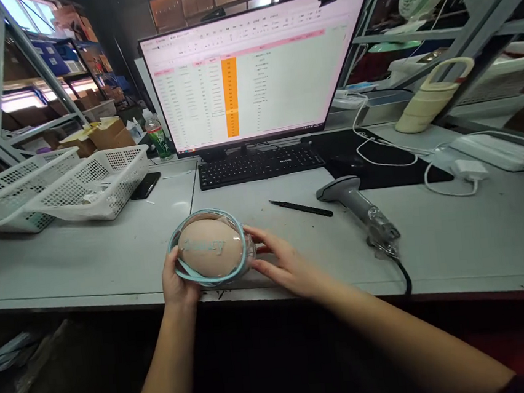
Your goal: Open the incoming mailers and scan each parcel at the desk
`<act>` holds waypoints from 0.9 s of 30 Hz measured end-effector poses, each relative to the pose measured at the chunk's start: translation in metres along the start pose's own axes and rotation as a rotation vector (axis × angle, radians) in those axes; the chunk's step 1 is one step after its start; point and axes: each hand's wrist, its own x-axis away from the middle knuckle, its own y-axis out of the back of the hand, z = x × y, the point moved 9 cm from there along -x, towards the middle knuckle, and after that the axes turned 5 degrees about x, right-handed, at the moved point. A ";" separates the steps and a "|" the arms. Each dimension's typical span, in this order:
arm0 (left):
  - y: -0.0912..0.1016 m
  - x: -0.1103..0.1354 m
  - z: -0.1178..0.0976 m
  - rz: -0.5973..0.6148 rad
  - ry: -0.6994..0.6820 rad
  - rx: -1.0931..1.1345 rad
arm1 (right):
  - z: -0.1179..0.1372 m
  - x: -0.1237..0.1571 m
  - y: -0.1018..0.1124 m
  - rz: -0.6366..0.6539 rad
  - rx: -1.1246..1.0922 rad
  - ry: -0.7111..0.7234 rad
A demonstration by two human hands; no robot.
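A clear oval pouch (pixel 243 266) with light-blue trim is held at the front edge of the desk. Inside it shows a smooth beige oval (pixel 210 260) with pale blue lettering too blurred to read. My left hand (pixel 180 281) grips the left side, thumb on the rim and its other fingers hidden underneath. On the opposite side, my right hand (pixel 281 259) pinches the crinkled clear plastic between thumb and fingers. A black pen-like tool (pixel 301 208) lies beyond my right hand, and a grey barcode scanner (pixel 360 208) rests farther right.
A monitor (pixel 274 84) showing a spreadsheet stands behind a black keyboard (pixel 259 164). White baskets (pixel 98 181), a phone (pixel 146 186) and a bottle (pixel 158 135) are at left. To the right are a mouse pad (pixel 390 175), white cables, a charger (pixel 470 169) and a cream tumbler (pixel 429 103).
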 end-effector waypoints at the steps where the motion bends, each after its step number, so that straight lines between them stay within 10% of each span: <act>1: -0.002 -0.001 0.002 -0.003 0.027 0.019 | 0.006 0.000 0.004 -0.049 0.063 0.032; 10: -0.002 -0.002 0.000 0.020 0.021 0.050 | 0.056 -0.006 0.028 -0.373 0.277 0.271; 16: 0.010 0.017 -0.028 0.056 -0.288 -0.012 | 0.039 -0.006 0.013 -0.090 0.312 0.242; 22: -0.045 0.090 -0.085 0.594 -0.997 -0.523 | 0.080 -0.013 0.063 -0.256 0.283 0.288; 27: -0.070 0.113 -0.079 0.911 -1.105 -0.679 | 0.141 -0.021 0.039 -0.002 0.401 0.586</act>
